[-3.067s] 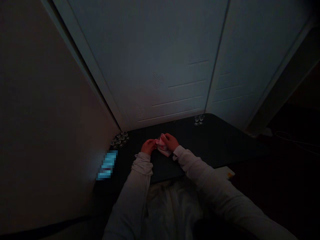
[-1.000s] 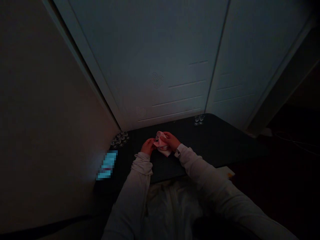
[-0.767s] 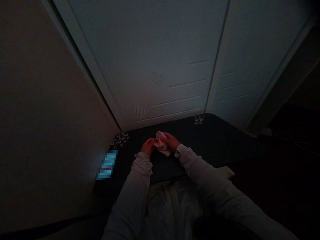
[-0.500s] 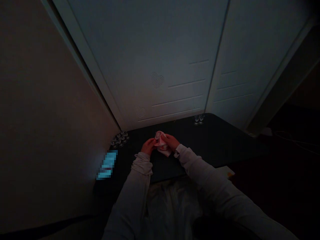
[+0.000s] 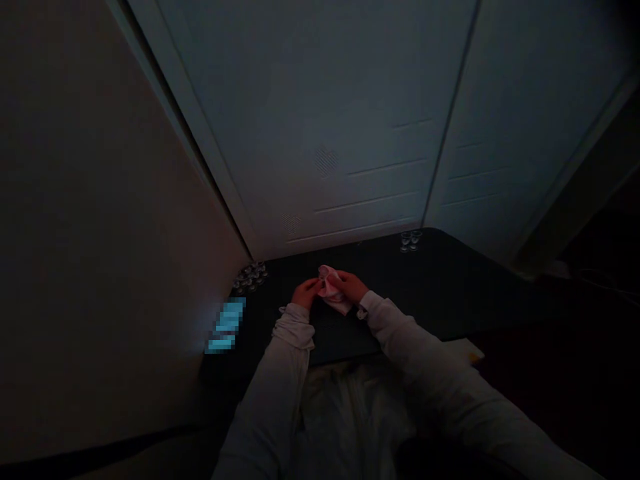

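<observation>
A pink cloth is bunched up between my two hands above the dark table, one end hanging down. My right hand is closed on the cloth, its thumb pressing into the folds. On the other side, my left hand pinches at the lower left of the bundle, where a small stemmed glass seems to be held. The cloth and the dim light hide most of that glass.
Several small stemmed glasses cluster at the table's back left. Two more glasses stand together at the back right. A lit, blurred-out screen is at the left edge. White panels rise behind the black table.
The view has turned slightly left, so everything sits further right. The cloth has been pressed in by my right hand; the clear rim seen in it before is now mostly covered.
</observation>
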